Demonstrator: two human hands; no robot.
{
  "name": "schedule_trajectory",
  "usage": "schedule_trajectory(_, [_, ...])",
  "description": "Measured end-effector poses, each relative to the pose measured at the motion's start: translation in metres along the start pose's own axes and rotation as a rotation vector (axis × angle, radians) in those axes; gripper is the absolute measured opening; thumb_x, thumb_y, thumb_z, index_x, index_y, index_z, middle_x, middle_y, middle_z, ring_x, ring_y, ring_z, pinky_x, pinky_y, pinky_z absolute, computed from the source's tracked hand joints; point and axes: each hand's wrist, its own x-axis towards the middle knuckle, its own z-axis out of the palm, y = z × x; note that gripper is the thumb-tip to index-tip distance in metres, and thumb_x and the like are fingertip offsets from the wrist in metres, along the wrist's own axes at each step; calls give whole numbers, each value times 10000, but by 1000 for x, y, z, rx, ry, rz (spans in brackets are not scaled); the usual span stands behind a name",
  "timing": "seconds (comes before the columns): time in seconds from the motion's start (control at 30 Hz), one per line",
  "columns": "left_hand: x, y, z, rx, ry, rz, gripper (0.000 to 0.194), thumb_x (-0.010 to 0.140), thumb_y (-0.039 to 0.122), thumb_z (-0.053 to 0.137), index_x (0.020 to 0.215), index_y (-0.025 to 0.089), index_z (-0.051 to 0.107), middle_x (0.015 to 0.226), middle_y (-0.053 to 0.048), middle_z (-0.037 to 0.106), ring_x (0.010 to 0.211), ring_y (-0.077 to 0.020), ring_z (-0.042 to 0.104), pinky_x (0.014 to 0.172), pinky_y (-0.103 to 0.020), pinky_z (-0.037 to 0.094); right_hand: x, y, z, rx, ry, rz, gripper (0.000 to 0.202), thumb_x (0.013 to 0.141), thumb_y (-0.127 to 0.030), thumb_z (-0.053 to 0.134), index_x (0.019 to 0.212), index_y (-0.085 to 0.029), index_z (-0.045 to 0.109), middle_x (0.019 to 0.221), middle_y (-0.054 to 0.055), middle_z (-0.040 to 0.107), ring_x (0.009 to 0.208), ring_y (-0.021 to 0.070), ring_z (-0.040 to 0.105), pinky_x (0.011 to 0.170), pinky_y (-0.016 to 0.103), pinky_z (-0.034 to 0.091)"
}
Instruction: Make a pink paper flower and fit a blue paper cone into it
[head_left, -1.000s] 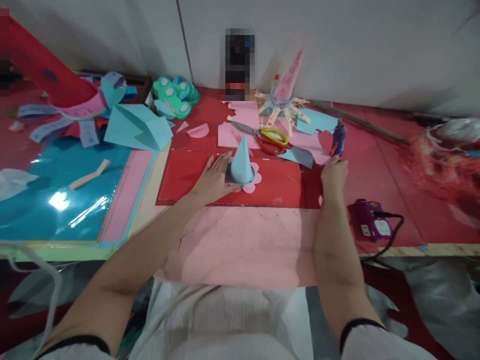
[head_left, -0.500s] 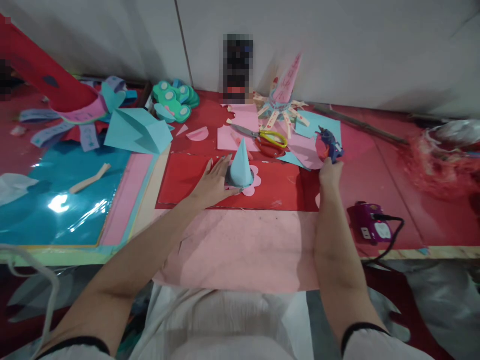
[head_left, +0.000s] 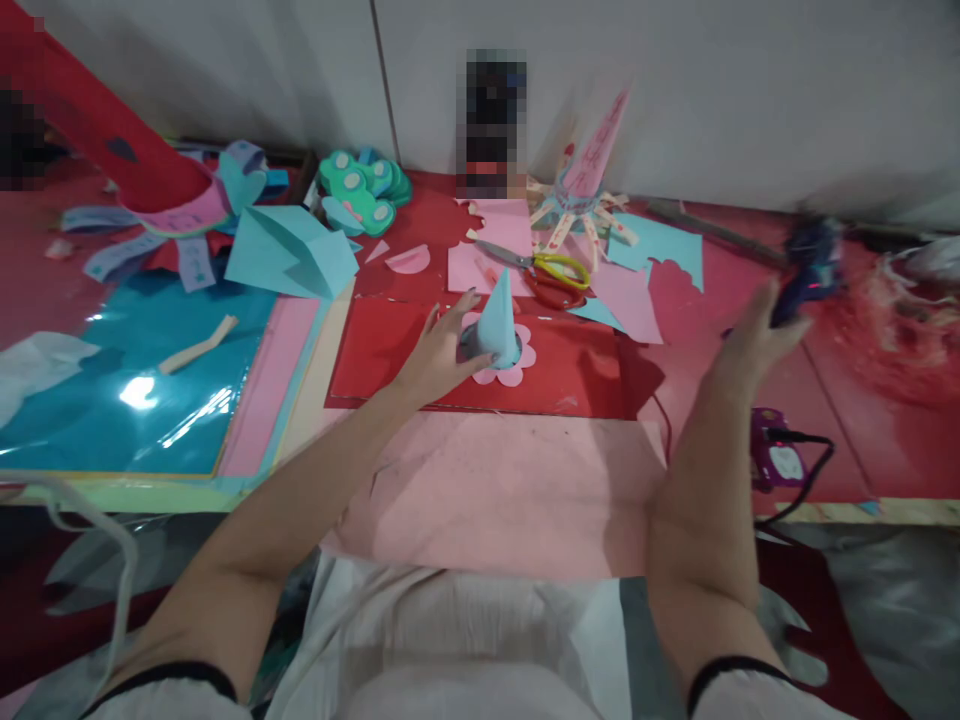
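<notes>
A light blue paper cone (head_left: pixel 496 322) stands upright on a pink paper flower (head_left: pixel 510 375), which lies on a red sheet (head_left: pixel 390 365). My left hand (head_left: pixel 439 350) is at the cone's left side with fingers spread, the thumb by its base at the front and the other fingers behind and to the left. Whether the thumb presses on the cone I cannot tell. Off to the right, my right hand (head_left: pixel 757 335) is raised and wrapped round a dark blue glue gun (head_left: pixel 814 260), blurred by motion, with a small red light on it.
Scissors (head_left: pixel 555 270) with yellow and red handles lie behind the cone among pink and blue paper scraps. A finished-looking pink cone figure (head_left: pixel 592 165) stands at the back. A purple power socket (head_left: pixel 780 450) with a black cord sits at right, near red netting (head_left: pixel 892 340).
My right hand has swung right and up with the glue gun, away from the paper scraps. My left hand stays by the cone, its fingers a little more raised. The view has shifted slightly.
</notes>
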Motion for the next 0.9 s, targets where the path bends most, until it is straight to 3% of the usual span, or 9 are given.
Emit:
schedule_trajectory(0.07, [0,1,-2,-44,69,48,635,839,490,486,1377,223,281,1456,-114,379,1352,-236,343,1150,-490,140,-8,-19,-13,45,108,-77,171,827,-336,479,808,-220,355,791,7,439,795,148,513,800,360,463])
schedule_trajectory(0.2, [-3,2,-5,-99,208,141,482,899,434,405,1326,213,365,1391,-101,467,1309,-197,406,1149,-420,210,-46,-46,-27,152,-92,-64,266,750,-438,510,786,-235,343,631,-62,378,455,100,388,476,292,386])
schedule_trajectory(0.4, [3,23,-28,-163,411,172,381,927,380,386,1261,218,470,1306,-85,550,1224,-178,497,1043,-354,396,-108,-40,-20,-103,-312,-124,290,701,-442,584,755,-216,409,645,-50,374,574,121,393,571,277,356])
schedule_trajectory(0.53, [19,42,-46,-159,289,140,406,915,456,390,1235,244,521,1317,-55,555,1242,-194,490,1075,-388,366,-119,-23,-13,-94,-425,-129,270,679,-420,580,785,-203,458,677,-35,413,615,129,406,616,284,374])
schedule_trajectory(0.63, [27,47,-46,-162,215,147,354,894,460,442,1138,261,603,1196,-14,644,1119,-176,586,1115,-418,318,-120,-16,-8,-102,-446,-120,297,664,-434,597,797,-195,481,687,-32,433,620,127,404,619,279,369])
schedule_trajectory(0.73, [31,44,-39,-165,229,99,309,886,451,462,1017,259,665,1042,8,708,968,-169,651,1118,-443,324,-122,-13,-6,-91,-461,-107,319,669,-447,598,829,-190,497,711,-25,462,636,128,413,619,274,368])
schedule_trajectory(0.9, [34,43,-36,-147,281,81,282,868,444,494,952,255,685,958,6,717,971,-193,653,1103,-457,344,-122,-11,-5,-80,-470,-88,335,663,-454,620,830,-188,502,698,-33,450,621,121,407,607,268,364])
